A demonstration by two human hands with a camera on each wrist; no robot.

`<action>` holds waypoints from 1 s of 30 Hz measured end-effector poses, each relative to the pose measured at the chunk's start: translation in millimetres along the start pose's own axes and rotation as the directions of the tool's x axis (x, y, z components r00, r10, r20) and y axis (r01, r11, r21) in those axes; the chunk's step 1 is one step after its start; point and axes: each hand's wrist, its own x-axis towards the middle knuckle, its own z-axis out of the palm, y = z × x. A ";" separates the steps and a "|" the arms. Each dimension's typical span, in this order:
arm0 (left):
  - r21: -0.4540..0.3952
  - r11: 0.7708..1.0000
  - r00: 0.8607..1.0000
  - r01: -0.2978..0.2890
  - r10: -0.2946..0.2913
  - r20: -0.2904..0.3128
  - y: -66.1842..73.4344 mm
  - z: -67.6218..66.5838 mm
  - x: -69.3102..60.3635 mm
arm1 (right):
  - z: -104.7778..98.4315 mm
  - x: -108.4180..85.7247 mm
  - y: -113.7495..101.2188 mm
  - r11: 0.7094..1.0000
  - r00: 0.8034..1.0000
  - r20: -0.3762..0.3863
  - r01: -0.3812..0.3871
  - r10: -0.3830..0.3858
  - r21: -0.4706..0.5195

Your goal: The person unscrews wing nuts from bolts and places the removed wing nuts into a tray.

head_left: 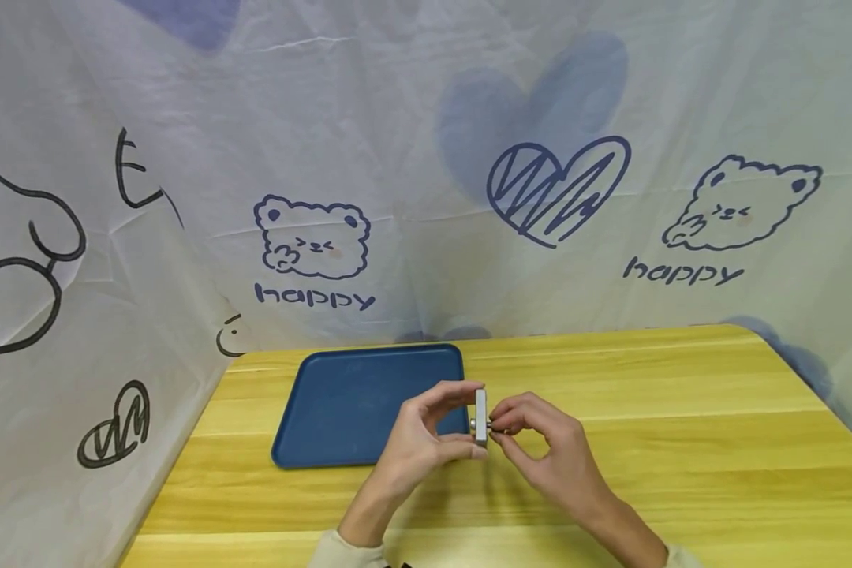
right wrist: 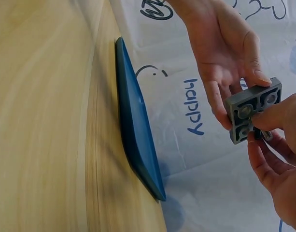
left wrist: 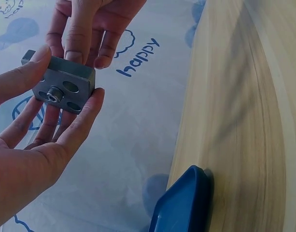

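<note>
A small grey metal block with several round holes is held up above the table. My left hand grips it by its edges, thumb on one side and fingers on the other. A socket-head bolt sits in one of the holes, its head standing out from the face in the left wrist view. On the block's opposite side, my right hand pinches the bolt's far end between thumb and fingers. The right wrist view shows the recessed back of the block, partly hidden by the right thumb.
A blue tray lies on the wood-grain table, behind and left of my hands. White printed cloth hangs along the back and sides of the table.
</note>
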 end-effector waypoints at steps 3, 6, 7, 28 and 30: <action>0.003 1.000 1.000 0.006 -0.006 -0.001 0.2 -0.6 -0.3 | -0.3 0.1 -0.8 1.000 1.000 -0.001 -0.016 0.016 0.002; 0.004 1.000 1.000 0.008 -0.008 -0.003 0.9 -0.6 -0.8 | -0.7 0.7 -1.7 1.000 1.000 -0.010 -0.012 0.012 0.004; 0.005 1.000 1.000 0.007 -0.007 -0.004 1.0 -0.7 -0.8 | -1.1 1.0 -2.1 1.000 1.000 -0.011 -0.010 0.010 0.006; 0.075 0.997 0.998 -0.036 0.032 0.059 -3.2 4.4 1.1 | -16.9 9.8 -1.8 0.732 0.794 0.245 -0.607 0.556 0.310; 0.082 0.996 0.998 -0.040 0.035 0.060 -3.8 4.8 1.4 | -17.4 9.5 -0.7 0.696 0.772 0.297 -0.635 0.562 0.335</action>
